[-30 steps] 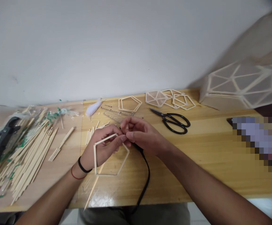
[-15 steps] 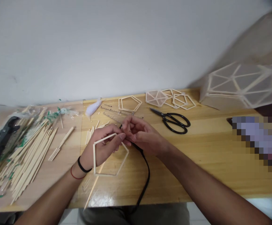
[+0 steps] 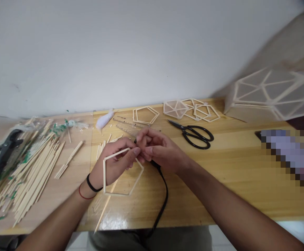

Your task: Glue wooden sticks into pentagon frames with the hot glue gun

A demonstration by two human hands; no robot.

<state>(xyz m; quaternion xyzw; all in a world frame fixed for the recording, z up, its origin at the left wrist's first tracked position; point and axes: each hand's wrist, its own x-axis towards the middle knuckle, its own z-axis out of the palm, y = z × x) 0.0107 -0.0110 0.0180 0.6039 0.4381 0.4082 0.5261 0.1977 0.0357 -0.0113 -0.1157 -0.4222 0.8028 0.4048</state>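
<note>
A pentagon frame of thin wooden sticks (image 3: 104, 177) hangs tilted from my left hand (image 3: 117, 158), its upper edge pinched between thumb and fingers. My right hand (image 3: 162, 150) meets the left fingertips at the frame's upper right side. Its fingers are curled and closed together, and what they hold, if anything, is hidden. Beneath the hands lies a dark object with a black cord (image 3: 167, 191), which runs down over the table's front edge; the object itself is mostly covered. One long stick (image 3: 103, 214) lies below the frame.
Black-handled scissors (image 3: 197, 136) lie right of my hands. Behind are a clear ruler (image 3: 125, 128) and several pentagon frames (image 3: 146, 115). Bundled sticks (image 3: 36, 184) and black pliers (image 3: 4, 153) are at left. A large panelled stick structure (image 3: 269, 94) stands at right, near a blurred-out item (image 3: 290, 153).
Almost nothing differs. The pentagon frame has shifted very slightly left, and the right hand's fingers have moved a little against the left fingertips.
</note>
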